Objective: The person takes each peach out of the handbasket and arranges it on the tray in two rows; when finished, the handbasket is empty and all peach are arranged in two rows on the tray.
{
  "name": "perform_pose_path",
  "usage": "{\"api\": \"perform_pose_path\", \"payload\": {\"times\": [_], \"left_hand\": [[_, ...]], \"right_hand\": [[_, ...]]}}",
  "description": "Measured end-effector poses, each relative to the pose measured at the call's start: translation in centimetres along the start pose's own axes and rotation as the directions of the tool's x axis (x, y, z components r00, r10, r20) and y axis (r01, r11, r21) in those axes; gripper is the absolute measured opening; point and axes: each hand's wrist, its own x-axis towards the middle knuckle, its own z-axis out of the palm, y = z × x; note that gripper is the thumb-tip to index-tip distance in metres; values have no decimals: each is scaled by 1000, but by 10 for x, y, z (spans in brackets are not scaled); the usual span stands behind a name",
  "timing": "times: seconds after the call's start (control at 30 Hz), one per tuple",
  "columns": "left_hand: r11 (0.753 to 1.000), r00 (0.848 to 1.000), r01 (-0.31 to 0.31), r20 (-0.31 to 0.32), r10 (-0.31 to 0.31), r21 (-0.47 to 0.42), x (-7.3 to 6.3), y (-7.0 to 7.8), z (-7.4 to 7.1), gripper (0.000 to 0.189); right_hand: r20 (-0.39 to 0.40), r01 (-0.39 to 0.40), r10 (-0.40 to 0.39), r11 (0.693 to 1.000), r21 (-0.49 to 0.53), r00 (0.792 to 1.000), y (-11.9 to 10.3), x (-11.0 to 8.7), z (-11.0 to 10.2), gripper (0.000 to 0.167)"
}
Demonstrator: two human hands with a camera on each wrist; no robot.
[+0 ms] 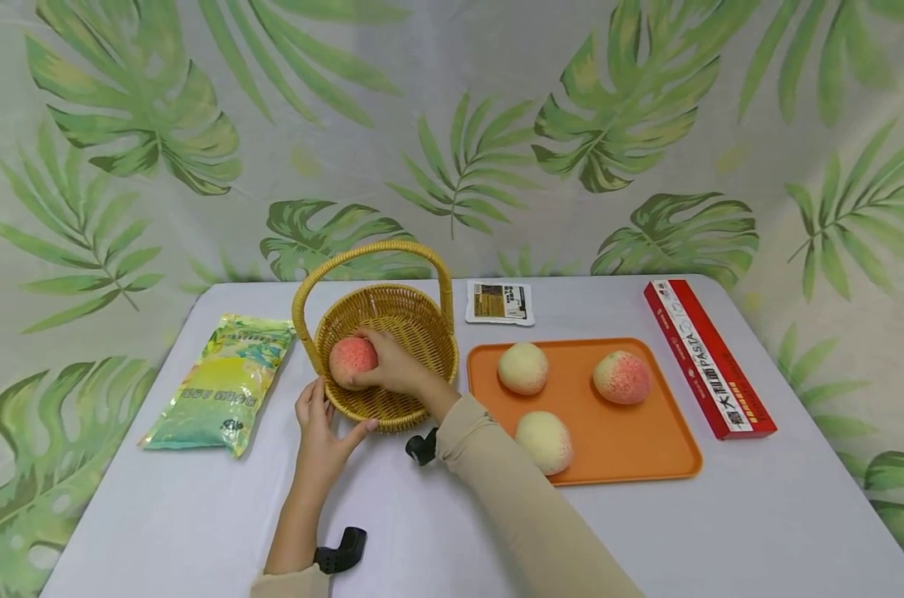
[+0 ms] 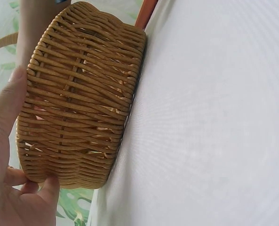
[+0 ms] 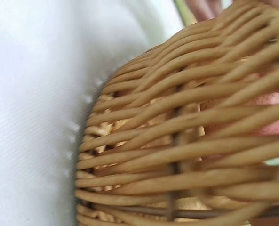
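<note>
A wicker basket (image 1: 380,419) with a tall arched handle stands on the table, left of centre. Inside its left part my right hand (image 1: 392,363) grips a pink peach (image 1: 351,362), fingers over the top and thumb at the near side. Through the weave in the right wrist view, a bit of the pink peach (image 3: 271,113) shows. My left hand (image 1: 325,428) holds the basket's near left side, thumb at the front rim and fingers round the left. In the left wrist view, the thumb and fingertips of the left hand (image 2: 17,155) touch the woven wall (image 2: 78,103).
An orange tray (image 1: 616,457) to the right bears three peaches, one of them the reddish peach (image 1: 621,378). Farther right lies a red pasta box (image 1: 709,357). A small white packet (image 1: 500,302) is behind the tray, and a green-yellow bag (image 1: 220,386) lies left of the basket.
</note>
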Motion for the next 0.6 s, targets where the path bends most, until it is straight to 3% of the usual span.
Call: {"api": "perform_pose_path", "payload": {"times": [0.2, 0.3, 0.6], "left_hand": [[1000, 1000, -4, -3, 4, -4, -1, -2, 0, 100], [1000, 1000, -9, 2, 9, -9, 0, -2, 0, 101], [1000, 1000, 2, -2, -2, -10, 0, 2, 0, 103]], "right_hand": [[-7, 67, -67, 986, 155, 998, -7, -14, -11, 68], [-22, 123, -121, 978, 169, 992, -10, -28, -24, 69], [-202, 310, -274, 935, 174, 940, -22, -94, -81, 71]]}}
